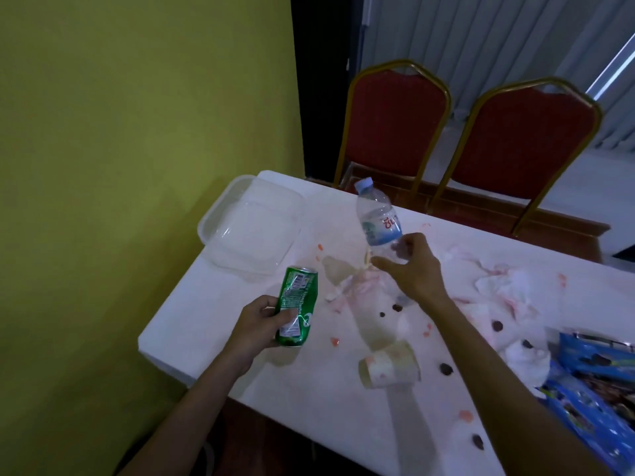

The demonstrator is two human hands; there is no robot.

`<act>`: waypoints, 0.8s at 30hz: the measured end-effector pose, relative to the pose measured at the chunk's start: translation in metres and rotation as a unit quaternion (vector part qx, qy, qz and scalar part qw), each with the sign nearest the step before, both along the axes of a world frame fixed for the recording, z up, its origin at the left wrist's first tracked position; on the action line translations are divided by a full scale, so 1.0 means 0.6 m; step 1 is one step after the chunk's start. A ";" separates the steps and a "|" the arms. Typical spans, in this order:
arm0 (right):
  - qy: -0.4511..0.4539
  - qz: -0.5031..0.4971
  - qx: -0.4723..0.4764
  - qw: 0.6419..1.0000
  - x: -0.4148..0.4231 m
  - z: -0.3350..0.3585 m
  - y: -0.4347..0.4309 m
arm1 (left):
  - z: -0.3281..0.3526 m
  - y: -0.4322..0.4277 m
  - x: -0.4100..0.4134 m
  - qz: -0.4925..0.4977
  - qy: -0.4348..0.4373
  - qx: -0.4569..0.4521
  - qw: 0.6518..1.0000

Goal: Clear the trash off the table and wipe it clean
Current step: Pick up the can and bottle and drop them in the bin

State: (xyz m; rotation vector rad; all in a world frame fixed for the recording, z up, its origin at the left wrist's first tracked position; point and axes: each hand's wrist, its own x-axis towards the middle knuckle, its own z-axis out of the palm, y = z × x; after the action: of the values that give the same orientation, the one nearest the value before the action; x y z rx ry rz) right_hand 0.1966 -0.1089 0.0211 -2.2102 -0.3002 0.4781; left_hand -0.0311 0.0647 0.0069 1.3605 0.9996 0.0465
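Gripping a green can (297, 305) left of the tipped paper cup (390, 367), the left hand (254, 326) hovers; the right hand (412, 266) pinches a water bottle (378, 214) beyond that cup.

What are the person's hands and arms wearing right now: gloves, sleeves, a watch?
The left hand and right hand are bare: no gloves, and no ring or watch shows. Both forearms are bare too, with no sleeve in view down to the picture's edge. Dim light could hide small marks.
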 end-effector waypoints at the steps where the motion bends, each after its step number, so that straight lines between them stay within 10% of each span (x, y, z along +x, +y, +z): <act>1: 0.029 0.004 0.029 0.999 -0.026 0.008 0.016 | 0.003 0.002 -0.008 0.004 -0.005 -0.004 1.000; 9: 0.157 0.076 0.107 0.979 -0.260 -0.004 0.114 | -0.005 0.043 -0.144 0.105 -0.028 -0.032 0.994; 24: 0.172 0.258 -0.045 0.950 -0.633 -0.125 0.228 | -0.120 0.043 -0.508 0.304 0.015 -0.105 0.947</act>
State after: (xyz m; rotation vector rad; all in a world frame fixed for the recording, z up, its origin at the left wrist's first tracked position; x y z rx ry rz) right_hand -0.1834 0.0277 -0.0540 -2.0723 -0.6818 1.1661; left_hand -0.3358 0.0905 -0.0650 0.8232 1.3784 0.3725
